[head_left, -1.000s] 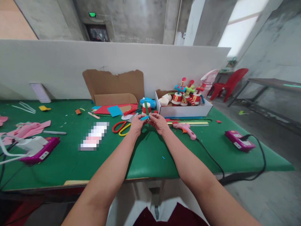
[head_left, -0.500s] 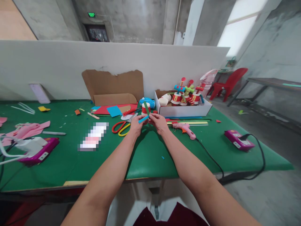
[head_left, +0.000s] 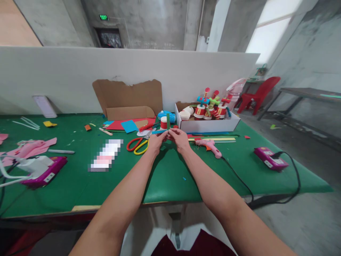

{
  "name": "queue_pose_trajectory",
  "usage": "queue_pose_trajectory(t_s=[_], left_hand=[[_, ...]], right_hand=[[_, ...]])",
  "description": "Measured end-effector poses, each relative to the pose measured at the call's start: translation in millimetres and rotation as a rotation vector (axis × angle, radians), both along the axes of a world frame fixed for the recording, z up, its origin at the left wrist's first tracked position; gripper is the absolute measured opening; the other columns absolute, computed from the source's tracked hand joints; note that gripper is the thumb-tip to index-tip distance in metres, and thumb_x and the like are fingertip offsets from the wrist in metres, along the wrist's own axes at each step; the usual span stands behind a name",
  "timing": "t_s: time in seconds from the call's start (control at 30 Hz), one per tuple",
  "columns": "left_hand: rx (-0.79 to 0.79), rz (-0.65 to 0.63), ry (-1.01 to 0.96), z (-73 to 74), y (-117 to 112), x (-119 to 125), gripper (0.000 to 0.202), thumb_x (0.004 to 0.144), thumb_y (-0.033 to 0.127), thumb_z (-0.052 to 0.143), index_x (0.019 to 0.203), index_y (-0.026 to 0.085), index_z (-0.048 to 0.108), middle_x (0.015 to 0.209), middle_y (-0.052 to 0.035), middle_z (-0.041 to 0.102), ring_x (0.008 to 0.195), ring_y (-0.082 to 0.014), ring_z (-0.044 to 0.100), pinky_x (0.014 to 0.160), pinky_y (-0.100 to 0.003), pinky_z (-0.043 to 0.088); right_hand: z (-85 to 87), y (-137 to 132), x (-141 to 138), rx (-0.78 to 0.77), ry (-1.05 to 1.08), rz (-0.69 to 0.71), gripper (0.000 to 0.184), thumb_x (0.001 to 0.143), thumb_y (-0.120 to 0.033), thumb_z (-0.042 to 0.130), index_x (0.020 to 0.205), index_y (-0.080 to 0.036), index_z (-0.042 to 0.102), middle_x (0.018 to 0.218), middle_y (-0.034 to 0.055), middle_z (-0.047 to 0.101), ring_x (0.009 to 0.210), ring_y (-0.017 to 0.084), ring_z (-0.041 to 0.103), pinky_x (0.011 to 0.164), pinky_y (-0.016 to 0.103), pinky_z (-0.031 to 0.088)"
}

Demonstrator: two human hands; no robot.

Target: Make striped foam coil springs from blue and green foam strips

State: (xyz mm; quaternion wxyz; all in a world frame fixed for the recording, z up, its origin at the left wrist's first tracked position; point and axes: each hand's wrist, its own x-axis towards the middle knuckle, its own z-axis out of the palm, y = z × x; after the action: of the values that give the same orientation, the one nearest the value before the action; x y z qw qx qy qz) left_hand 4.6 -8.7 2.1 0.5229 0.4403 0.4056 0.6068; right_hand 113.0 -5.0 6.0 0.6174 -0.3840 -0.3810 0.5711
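Left grip (head_left: 156, 140): I pinch the blue strip (head_left: 159, 131).
Right grip (head_left: 180, 138): I pinch the green strip (head_left: 168, 121), upright.
Location: above desk (head_left: 170, 177).

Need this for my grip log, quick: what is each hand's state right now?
Left hand: closed, pinching the blue strip.
Right hand: closed, pinching the green strip.
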Motion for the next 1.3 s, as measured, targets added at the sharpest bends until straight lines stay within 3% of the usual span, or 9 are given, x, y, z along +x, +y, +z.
queue_pose_trajectory(t_s=[0.27,0.53,1.3], left_hand=[[-0.008,0.029,-0.02,-0.4,1.6,-1.1,0.035,0.05,0.041,0.08,0.067,0.014,0.067,0.062,-0.0003,0.062,0.055,-0.0103,0.053,0.057,-0.025,0.043],[0.003,0.02,0.003,-0.6,1.4,-2.0,0.031,0.051,0.038,0.079,0.066,0.015,0.065,0.059,0.0009,0.059,0.052,-0.0093,0.05,0.053,-0.024,0.039],[-0.008,0.004,-0.06,2.6,1.0,-3.4,0.033,0.048,0.034,0.082,0.063,0.015,0.06,0.058,0.0025,0.057,0.052,-0.0092,0.05,0.054,-0.024,0.04]], right_hand=[[2.5,-1.9,1.9,-0.022,-0.016,0.068,0.026,0.056,-0.03,0.08,0.073,-0.017,0.066,0.061,-0.0031,0.064,0.054,0.008,0.057,0.063,0.025,0.053],[4.2,-2.2,1.2,-0.007,-0.02,0.034,0.026,0.052,-0.029,0.08,0.07,-0.017,0.067,0.061,-0.004,0.064,0.055,0.008,0.057,0.066,0.026,0.053],[4.5,-2.2,7.2,-0.069,0.005,0.141,0.022,0.056,-0.014,0.079,0.074,-0.016,0.065,0.068,-0.0033,0.066,0.057,0.007,0.059,0.063,0.022,0.053]])
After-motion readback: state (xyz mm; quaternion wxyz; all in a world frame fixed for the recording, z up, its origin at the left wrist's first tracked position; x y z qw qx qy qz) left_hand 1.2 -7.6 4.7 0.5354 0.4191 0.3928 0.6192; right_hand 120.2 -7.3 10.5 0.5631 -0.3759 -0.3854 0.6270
